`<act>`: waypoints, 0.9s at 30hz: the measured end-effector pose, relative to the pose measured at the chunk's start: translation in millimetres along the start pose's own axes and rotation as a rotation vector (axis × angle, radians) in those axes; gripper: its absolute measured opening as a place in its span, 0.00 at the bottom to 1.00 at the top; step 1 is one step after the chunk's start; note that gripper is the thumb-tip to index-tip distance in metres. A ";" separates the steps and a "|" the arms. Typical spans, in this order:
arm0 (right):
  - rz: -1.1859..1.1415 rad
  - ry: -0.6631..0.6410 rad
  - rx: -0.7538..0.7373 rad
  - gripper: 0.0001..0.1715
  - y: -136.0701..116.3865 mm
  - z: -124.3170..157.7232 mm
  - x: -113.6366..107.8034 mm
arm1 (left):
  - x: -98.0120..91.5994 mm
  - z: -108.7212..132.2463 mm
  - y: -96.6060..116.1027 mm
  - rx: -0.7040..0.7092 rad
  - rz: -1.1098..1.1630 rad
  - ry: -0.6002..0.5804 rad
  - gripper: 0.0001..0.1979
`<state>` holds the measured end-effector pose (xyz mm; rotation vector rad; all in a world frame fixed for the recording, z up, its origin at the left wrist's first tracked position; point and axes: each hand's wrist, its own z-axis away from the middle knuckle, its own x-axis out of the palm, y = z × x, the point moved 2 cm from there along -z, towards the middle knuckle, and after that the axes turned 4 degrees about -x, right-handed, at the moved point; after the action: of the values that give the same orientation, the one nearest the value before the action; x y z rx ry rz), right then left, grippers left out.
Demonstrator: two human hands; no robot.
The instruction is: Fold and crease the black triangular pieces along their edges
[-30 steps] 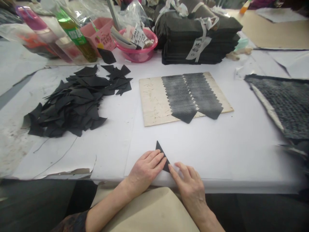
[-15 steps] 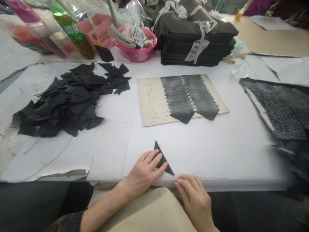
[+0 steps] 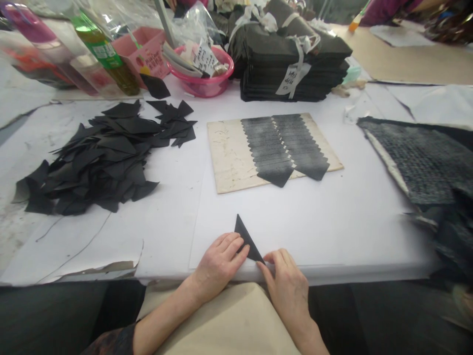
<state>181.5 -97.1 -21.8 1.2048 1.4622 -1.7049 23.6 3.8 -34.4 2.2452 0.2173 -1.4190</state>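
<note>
A folded black triangular fabric piece (image 3: pixel 241 226) lies near the table's front edge, its tip pointing away from me. My left hand (image 3: pixel 219 261) holds it down from the left, fingers bent over it and thumb close beside them. At its lower right corner, thumb and forefinger of my right hand (image 3: pixel 286 278) pinch the fabric. Beyond my hands is a pale board (image 3: pixel 229 167) bearing two overlapping columns of black pointed pieces (image 3: pixel 275 175).
A heap of loose black pieces (image 3: pixel 107 158) spreads at left. Behind stand a green bottle (image 3: pixel 99 47), a pink basin (image 3: pixel 205 86) and a tied stack of dark fabric (image 3: pixel 288 74). Dark woven fabric (image 3: pixel 424 158) lies at right. Another person's purple sleeve (image 3: pixel 384 11) shows at the back.
My right hand has moved up and left onto the triangle's lower right corner, from just beside it. My left hand stays on the piece. The whole view has shifted slightly.
</note>
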 end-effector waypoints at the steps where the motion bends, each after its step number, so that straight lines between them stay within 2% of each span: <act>1: -0.004 -0.001 0.009 0.19 -0.2 0.5 -0.2 | 0.4 0.7 0.2 -0.002 0.002 -0.003 0.11; 11: -0.171 -0.038 0.137 0.03 4.8 4.0 5.6 | 0.6 3.8 3.0 -0.019 0.017 0.047 0.10; 19: -0.117 -0.094 0.102 0.02 1.4 -5.2 1.4 | -5.4 -2.2 4.3 -0.038 0.049 0.105 0.09; 24: -0.190 -0.077 0.132 0.02 -0.3 -5.9 -5.8 | -7.6 -5.2 0.3 -0.136 0.140 0.120 0.09; 27: -0.270 -0.102 0.152 0.05 -1.6 -6.7 -9.4 | -11.8 -17.0 -5.7 -0.132 0.087 0.145 0.10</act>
<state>185.8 -91.4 -12.5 1.0134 1.5102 -2.0589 29.9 18.1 -19.7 2.2218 0.2500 -1.1642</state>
